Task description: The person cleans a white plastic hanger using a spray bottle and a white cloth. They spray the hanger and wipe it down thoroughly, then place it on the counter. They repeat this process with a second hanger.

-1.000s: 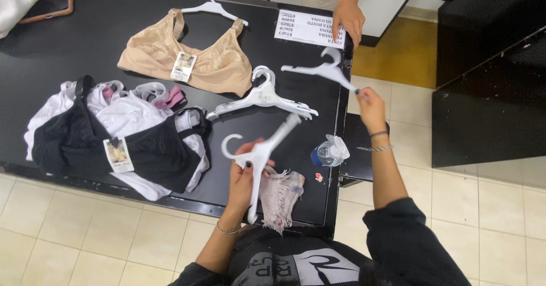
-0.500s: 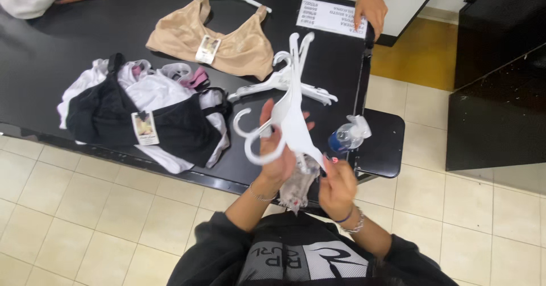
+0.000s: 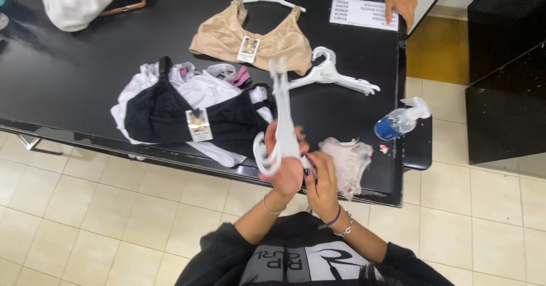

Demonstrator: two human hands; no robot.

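White plastic marks the hanger [image 3: 282,118] that the left hand [image 3: 285,169] grips near its hook end, fingers clenched round it so the hanger stands almost on end above the near edge of the black desk [image 3: 68,87]. The right hand [image 3: 322,183] is pressed against the left, its fingers curled at the lower part of the same hanger; whether they truly grasp it or only touch it I cannot tell. Just right of the hands a small pale lace garment [image 3: 347,161] lies on the desk near its edge. To the left lies a heap of clothes [image 3: 187,112], a black bra with a paper tag on top of white and pink pieces. Behind it a beige bra [image 3: 253,38] hangs on its own white hanger, flat on the desk, with a tag at its centre. A spare hanger [image 3: 335,76] lies between the beige bra and the desk's right side. A spray bottle [image 3: 401,121] with a blue label lies on its side by the right edge. At the far corner another person's hand [image 3: 401,4] rests on a printed sheet [image 3: 358,14]. A phone [image 3: 122,0] lies at the far left beside a white cloth [image 3: 77,1].
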